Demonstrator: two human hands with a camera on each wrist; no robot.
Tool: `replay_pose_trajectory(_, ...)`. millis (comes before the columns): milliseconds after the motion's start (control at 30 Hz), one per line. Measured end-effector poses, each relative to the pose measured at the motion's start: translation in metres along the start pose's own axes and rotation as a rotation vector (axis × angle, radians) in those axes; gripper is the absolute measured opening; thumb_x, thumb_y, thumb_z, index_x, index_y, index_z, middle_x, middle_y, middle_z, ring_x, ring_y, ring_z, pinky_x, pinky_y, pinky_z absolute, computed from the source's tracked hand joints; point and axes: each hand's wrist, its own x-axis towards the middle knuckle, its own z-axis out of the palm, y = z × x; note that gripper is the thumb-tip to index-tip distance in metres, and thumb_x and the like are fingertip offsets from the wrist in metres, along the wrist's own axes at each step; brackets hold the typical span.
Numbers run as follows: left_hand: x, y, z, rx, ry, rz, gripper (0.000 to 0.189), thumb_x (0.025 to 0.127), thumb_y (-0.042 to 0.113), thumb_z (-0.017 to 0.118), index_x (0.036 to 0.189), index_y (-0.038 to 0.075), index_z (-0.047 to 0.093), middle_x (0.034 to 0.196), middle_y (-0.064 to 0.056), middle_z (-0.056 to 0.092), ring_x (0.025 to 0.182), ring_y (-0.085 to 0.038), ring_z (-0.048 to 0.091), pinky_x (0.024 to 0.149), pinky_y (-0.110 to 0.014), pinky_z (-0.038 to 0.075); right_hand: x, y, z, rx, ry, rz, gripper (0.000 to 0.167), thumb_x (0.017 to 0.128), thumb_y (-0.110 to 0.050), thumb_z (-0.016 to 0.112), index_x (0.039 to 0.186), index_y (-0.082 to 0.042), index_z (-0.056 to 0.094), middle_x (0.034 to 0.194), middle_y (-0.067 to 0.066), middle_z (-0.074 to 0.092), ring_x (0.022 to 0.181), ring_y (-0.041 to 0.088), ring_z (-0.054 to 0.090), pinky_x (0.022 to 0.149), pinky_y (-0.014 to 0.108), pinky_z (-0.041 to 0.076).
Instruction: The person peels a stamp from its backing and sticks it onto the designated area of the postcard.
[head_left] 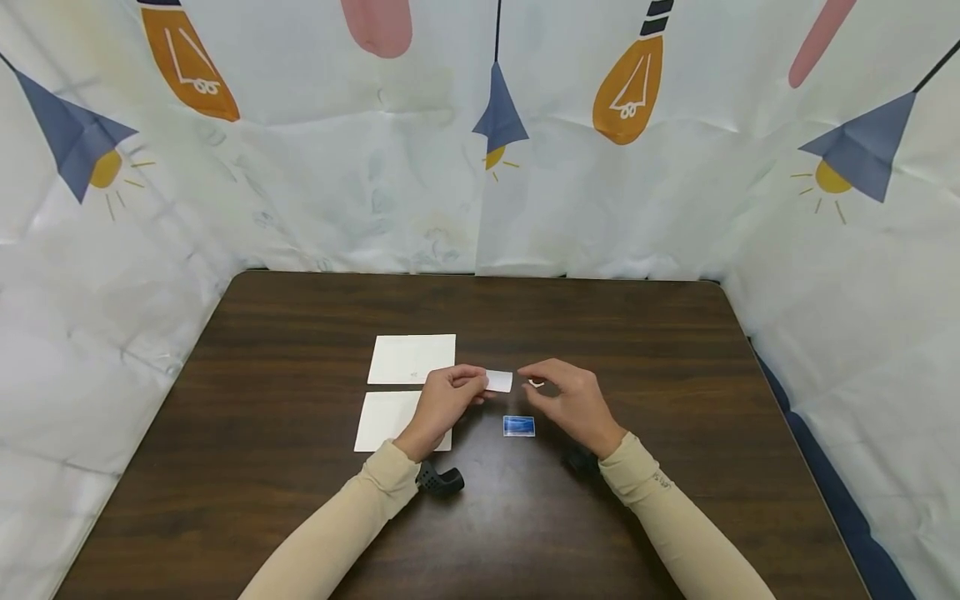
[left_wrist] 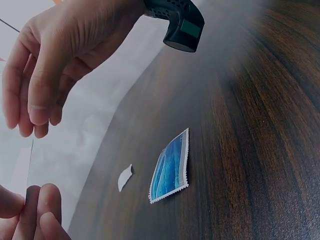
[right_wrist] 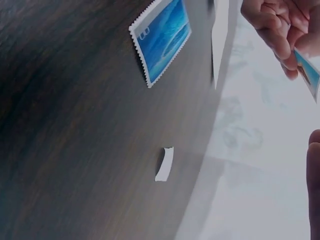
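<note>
In the head view my left hand [head_left: 450, 398] pinches a small stamp [head_left: 498, 381], its plain white back facing up. A blue printed corner of that stamp shows below the fingertips in the right wrist view. My right hand [head_left: 566, 396] hovers just to the right, thumb and fingers apart, holding nothing. Below it on the table lies a small curled scrap of white paper [right_wrist: 165, 164]. A second stamp [head_left: 519, 426], blue with a white perforated edge, lies picture up on the table nearer the person, between the two hands.
Two white rectangular sheets, a far sheet [head_left: 411, 358] and a near sheet [head_left: 384, 421], lie left of the hands; the left hand partly covers the near one. The dark wooden table [head_left: 300, 333] meets a white patterned curtain [head_left: 420, 200] at its back and sides.
</note>
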Motion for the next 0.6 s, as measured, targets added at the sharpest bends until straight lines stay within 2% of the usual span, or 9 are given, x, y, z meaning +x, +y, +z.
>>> replay_pose_trajectory(233, 0.0011, -0.0014, 0.0010, 0.000, -0.011, -0.002, 0.022, 0.098, 0.013, 0.069, 0.114, -0.001, 0.074, 0.100, -0.019, 0.080, 0.092, -0.026, 0.079, 0.077, -0.022, 0.063, 0.0003, -0.0014, 0.0034, -0.045, -0.006, -0.062, 0.025, 0.083, -0.001, 0.083, 0.107, -0.007, 0.077, 0.100, 0.005, 0.079, 0.089, 0.015, 0.076, 0.075, 0.032, 0.065)
replay_pose_trajectory(600, 0.0009, -0.0005, 0.0008, -0.017, -0.037, -0.007, 0.024, 0.098, 0.014, 0.068, 0.116, -0.001, 0.073, 0.102, -0.019, 0.080, 0.094, -0.025, 0.079, 0.078, -0.021, 0.062, 0.0006, 0.0014, 0.0087, -0.083, 0.011, -0.127, 0.027, 0.079, 0.002, 0.085, 0.104, -0.006, 0.078, 0.098, 0.005, 0.078, 0.087, 0.016, 0.075, 0.075, 0.031, 0.064)
